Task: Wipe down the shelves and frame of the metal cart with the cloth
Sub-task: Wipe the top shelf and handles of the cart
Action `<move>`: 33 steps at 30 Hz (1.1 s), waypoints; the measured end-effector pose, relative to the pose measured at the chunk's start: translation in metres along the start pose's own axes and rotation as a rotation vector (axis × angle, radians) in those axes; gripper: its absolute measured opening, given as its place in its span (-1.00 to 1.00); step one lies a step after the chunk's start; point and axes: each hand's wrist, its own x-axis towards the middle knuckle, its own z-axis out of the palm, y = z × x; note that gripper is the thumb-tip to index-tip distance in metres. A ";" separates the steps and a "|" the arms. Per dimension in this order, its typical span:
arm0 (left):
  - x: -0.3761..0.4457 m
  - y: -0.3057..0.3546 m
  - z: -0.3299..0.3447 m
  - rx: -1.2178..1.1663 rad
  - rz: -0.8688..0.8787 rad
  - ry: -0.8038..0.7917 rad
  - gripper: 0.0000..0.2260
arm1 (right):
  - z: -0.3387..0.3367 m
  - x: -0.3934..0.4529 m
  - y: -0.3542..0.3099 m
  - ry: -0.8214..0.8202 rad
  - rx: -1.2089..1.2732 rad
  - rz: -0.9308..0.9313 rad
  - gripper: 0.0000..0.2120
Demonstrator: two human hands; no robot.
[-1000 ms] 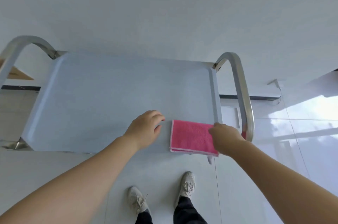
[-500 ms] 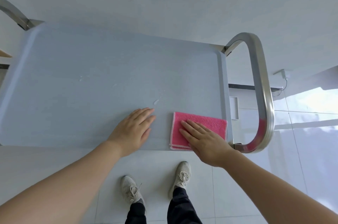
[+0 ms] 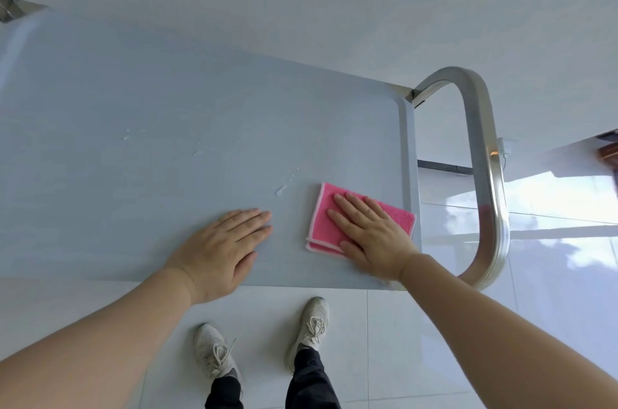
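The metal cart's top shelf [image 3: 167, 114] fills the left and middle of the view, pale grey with a raised rim. A folded pink cloth [image 3: 322, 224] lies flat on it near the front right corner. My right hand [image 3: 371, 234] presses on the cloth with straight fingers, covering its right half. My left hand [image 3: 222, 249] rests flat on the bare shelf just left of the cloth, fingers straight. A few water droplets [image 3: 281, 189] sit on the shelf behind the hands. The cart's steel handle loop [image 3: 485, 158] curves along the right side.
A white wall stands right behind the cart. Glossy white floor tiles lie below, with my two shoes [image 3: 261, 338] close to the shelf's front edge. Part of the left handle [image 3: 10, 7] shows at the upper left corner.
My right hand went from the cloth's right edge to lying flat on top of it. My left hand flattened onto the shelf. The view has come closer and shifted right.
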 end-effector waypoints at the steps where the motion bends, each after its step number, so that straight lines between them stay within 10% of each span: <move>1: 0.000 0.000 0.000 0.001 0.003 0.006 -0.60 | -0.001 0.006 0.005 0.012 0.006 0.030 -0.45; 33: 0.001 -0.001 0.007 0.022 -0.014 -0.009 -0.58 | -0.046 0.136 0.123 0.207 0.147 0.643 -0.46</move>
